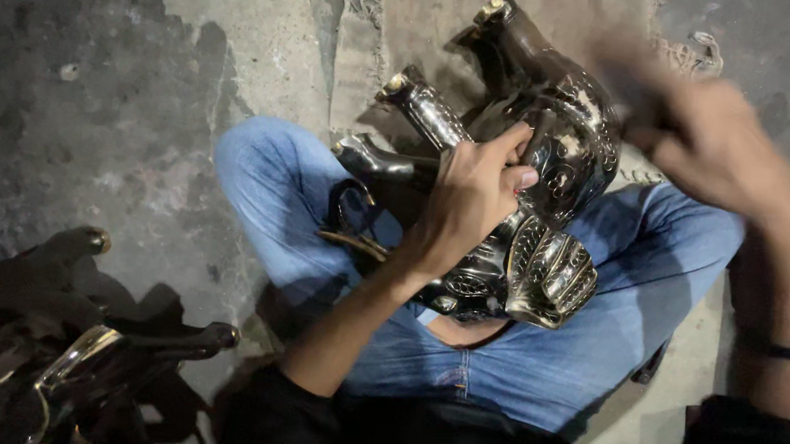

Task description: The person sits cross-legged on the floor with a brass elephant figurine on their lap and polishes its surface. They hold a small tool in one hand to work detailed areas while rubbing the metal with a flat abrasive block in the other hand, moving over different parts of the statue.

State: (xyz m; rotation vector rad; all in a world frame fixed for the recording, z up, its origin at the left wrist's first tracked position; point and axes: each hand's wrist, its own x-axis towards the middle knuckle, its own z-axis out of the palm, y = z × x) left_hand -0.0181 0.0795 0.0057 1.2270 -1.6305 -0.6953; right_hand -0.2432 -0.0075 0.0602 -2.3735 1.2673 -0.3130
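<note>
While the dark metal animal figurine [516, 166] lies upside down across the lap, legs pointing away, the left hand [469, 200] clamps it at the belly, fingers curled tight on the body. The right hand [712, 141] is motion-blurred at the figurine's far flank; whether its fingers are closed on anything I cannot tell (possibly a cloth, unclear). Judgement: rubbing goes best with the left grip firm so the piece does not rock on the jeans [594, 357]. A second, similar dark figurine [83, 356] lies on the concrete floor [90, 77] at lower left, well apart. A frayed mat [405, 20] lies beneath.
</note>
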